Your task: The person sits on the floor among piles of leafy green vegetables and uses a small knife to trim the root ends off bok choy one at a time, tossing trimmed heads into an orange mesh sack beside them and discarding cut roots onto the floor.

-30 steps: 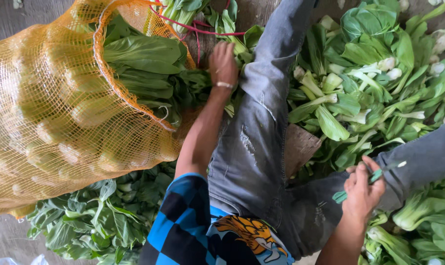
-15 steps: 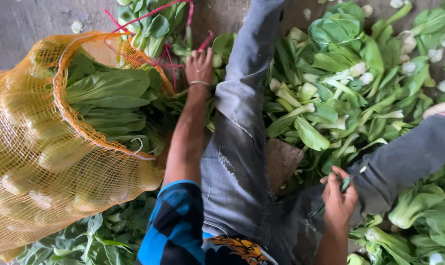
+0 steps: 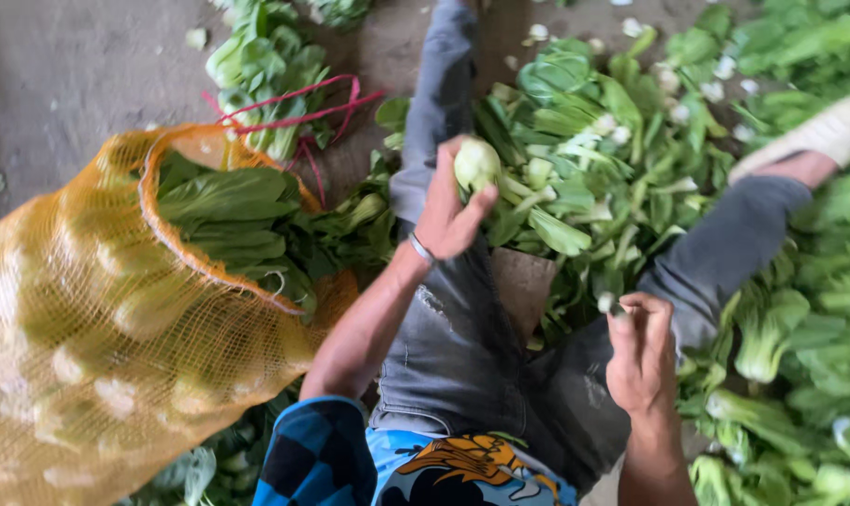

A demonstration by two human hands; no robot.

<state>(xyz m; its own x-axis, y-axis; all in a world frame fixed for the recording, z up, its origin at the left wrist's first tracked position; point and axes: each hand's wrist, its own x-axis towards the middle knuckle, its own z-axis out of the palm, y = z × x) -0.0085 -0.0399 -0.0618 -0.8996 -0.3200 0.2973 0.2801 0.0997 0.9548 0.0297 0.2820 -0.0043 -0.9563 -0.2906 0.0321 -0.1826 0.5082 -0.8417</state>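
Observation:
My left hand [image 3: 446, 214] grips a pale green bok choy head [image 3: 476, 163] by its base, above my left thigh in grey jeans [image 3: 443, 319]. My right hand [image 3: 642, 351] is closed over my right thigh around a small tool whose pale tip [image 3: 607, 302] sticks out; I cannot tell what kind of tool it is. To my left lies an orange mesh sack [image 3: 106, 356] stuffed with bok choy, with dark leaves [image 3: 223, 211] showing at its open mouth.
Loose bok choy [image 3: 603, 159] is heaped between and around my spread legs, with more at the right [image 3: 790, 375]. A bunch tied with red string [image 3: 284, 103] lies beyond the sack. A brown board [image 3: 523, 281] sits between my thighs on the grey concrete floor [image 3: 59, 75].
My left hand has left the greens beside the sack's mouth and swung right, now holding a bok choy head. My right hand has stayed over the right thigh.

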